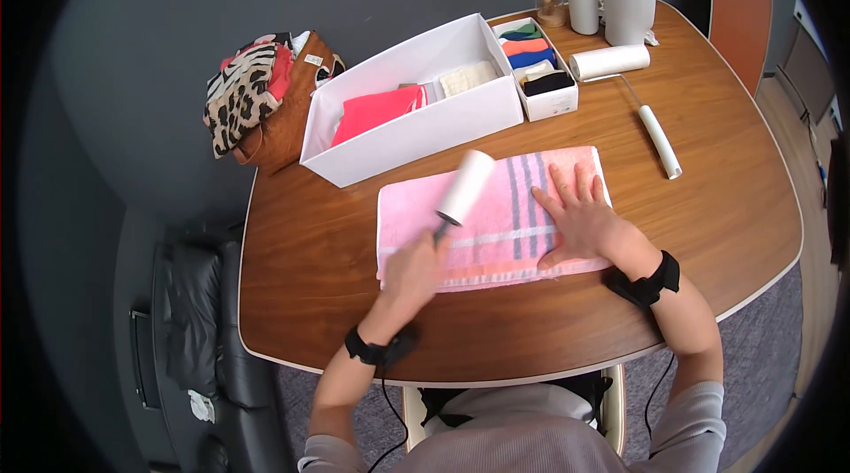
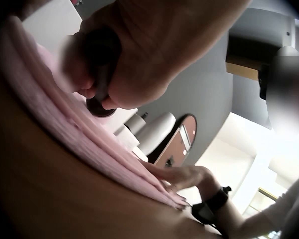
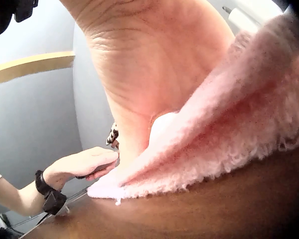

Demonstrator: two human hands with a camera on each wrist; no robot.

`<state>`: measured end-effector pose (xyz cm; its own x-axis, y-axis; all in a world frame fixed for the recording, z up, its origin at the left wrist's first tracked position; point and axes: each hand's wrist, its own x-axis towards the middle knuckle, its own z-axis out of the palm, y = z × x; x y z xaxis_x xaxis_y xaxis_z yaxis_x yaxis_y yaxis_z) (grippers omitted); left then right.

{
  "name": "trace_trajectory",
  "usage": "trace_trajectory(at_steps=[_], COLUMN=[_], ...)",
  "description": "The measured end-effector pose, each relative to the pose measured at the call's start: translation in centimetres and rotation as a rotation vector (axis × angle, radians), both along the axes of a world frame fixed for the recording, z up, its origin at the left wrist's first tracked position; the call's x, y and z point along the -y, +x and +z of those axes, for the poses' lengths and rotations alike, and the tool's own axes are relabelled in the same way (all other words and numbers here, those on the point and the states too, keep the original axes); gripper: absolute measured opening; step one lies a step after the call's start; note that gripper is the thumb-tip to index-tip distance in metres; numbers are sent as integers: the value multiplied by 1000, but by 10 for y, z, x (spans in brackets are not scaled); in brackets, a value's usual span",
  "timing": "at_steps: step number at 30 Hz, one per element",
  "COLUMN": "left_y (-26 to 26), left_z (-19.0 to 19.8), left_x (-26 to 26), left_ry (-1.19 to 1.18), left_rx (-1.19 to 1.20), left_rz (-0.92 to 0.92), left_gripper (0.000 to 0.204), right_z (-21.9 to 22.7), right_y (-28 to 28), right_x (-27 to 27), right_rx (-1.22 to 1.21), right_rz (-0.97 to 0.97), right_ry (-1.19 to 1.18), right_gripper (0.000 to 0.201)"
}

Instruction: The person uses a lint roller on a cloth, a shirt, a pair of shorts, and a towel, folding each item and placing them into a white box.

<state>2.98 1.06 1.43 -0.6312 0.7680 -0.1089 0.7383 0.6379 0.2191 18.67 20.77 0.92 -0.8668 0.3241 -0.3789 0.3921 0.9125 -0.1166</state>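
Observation:
A folded pink towel [image 1: 482,207] with grey and white stripes lies on the wooden table. My left hand [image 1: 414,274] grips the dark handle [image 2: 103,74] of a small lint roller [image 1: 467,187], whose white roll lies over the towel's left half. Spread flat, my right hand [image 1: 580,223] presses on the towel's right end with straight fingers. Up close in the right wrist view, the palm [image 3: 154,59] rests at the towel's fuzzy edge [image 3: 209,164].
Behind the towel stand a long white box [image 1: 425,141] with folded clothes and a smaller box [image 1: 551,104] of rolled items. A larger, long-handled lint roller [image 1: 658,141] lies to the right. A brown bag [image 1: 288,123] heaped with clothes sits at the back left.

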Motion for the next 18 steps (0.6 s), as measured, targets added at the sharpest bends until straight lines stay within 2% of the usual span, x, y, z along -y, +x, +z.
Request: trace_trajectory(at_steps=[2,4,7,10,13,16,17,18], left_y=[22,38,18,-10,-38,-44,-40,-29], left_z=[-5,3,-13,-7,-11,-5,-8,-5], left_x=[2,7,24,34,46,55,57,56], left_ry=[48,-76,42,-34,-93,-91,-89,-107], left_rx=[47,51,-22,-68,-148,-176,-279,-280], left_rz=[-141,-150,-67,172,332,329,279,201], left_gripper=[35,33,34,40,43,43,43,42], right_z=[-1,-2,-1,-1,-5,-4,-5,-5], right_y=[0,0,1,2,3,4,4,4], right_x=[0,-1,0,1,0,0,0,0], right_rx=[10,8,-9,-12,-36,-44,-46,-49], right_rz=[4,6,7,8,15,16,18,21], right_ry=[13,20,14,21,32,43,44,45], right_gripper=[107,107,107,107,107,107,107,107])
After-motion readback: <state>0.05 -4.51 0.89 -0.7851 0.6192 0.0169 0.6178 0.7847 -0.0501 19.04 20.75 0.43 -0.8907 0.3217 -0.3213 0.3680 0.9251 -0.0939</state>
